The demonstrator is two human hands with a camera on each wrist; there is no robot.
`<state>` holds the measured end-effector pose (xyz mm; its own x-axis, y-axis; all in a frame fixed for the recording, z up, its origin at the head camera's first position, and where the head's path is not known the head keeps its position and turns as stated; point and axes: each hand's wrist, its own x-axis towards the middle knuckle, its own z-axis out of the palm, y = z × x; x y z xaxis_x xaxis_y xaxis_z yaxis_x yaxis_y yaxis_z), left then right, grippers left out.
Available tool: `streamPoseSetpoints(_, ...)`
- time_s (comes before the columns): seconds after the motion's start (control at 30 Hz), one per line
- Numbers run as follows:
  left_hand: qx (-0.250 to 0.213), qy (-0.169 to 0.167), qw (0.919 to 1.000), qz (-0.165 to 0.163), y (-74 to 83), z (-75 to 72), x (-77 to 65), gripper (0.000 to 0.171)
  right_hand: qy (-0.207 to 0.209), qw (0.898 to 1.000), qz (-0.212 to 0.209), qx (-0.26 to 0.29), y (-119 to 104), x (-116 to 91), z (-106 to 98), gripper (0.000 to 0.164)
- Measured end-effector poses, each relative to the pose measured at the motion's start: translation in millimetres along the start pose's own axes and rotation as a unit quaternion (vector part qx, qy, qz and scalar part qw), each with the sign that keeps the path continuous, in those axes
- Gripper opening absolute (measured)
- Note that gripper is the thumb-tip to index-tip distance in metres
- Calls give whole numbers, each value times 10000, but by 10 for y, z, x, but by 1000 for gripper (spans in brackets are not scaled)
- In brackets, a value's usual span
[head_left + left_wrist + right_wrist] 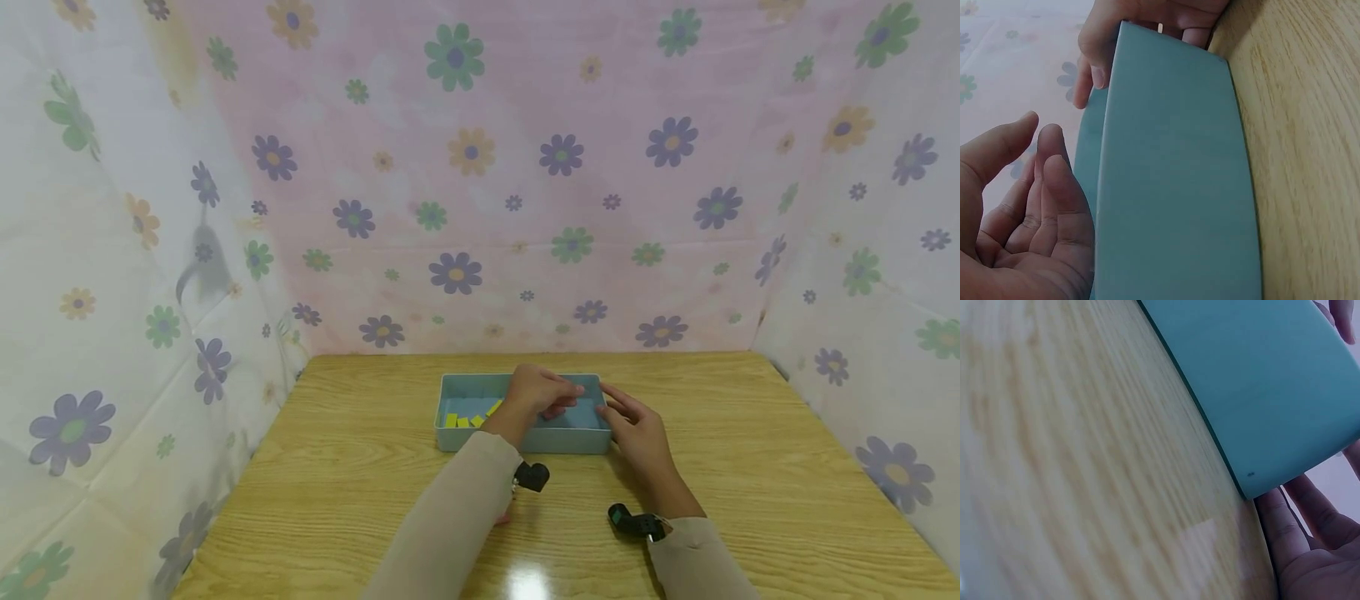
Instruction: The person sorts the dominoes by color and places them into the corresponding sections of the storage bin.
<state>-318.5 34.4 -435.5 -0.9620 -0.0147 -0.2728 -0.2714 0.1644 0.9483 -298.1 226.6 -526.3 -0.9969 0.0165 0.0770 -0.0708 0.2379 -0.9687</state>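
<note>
A blue-green rectangular box (567,442) stands on the wooden table, its long side toward me. My left hand (538,390) reaches over the front wall into the box's right half. In the left wrist view, the left thumb (1007,144) stands apart from the loosely bent fingers, and nothing shows between them. At the right end, my right hand (643,433) holds the box by its end wall, the thumb at the rim and the fingers along the outside. Several small yellow pieces (462,422) lie in the box's left half, partly hidden by the left wrist.
Wooden table surface (345,475) extends around the box. A flowered cloth (510,317) rises behind the table and along both sides. Black wrist cameras (532,477) hang at both cuffs, close over the table.
</note>
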Motion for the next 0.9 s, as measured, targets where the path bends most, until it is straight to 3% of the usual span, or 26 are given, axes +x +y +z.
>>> streamPoseSetpoints(0.3, 8, -32, 9995, 329, 15, -174, -54, 10, 2, 10000, 56, -58, 9, -4, -1, 49)
streamPoseSetpoints(0.53, 2, -200, 9990, 389, 10, -278, -70, 13, -44, 9998, 155, -86, -36, -20, -8, 49)
streamPoseSetpoints(0.73, -22, -507, 9976, 476, 66, -363, -115, 18, -37, 9999, 88, -50, -9, -5, -18, 50)
streamPoseSetpoints(0.9, -154, -749, 9958, 505, 46, -516, -136, 20, -58, 9999, 153, 28, -21, -11, -9, 51)
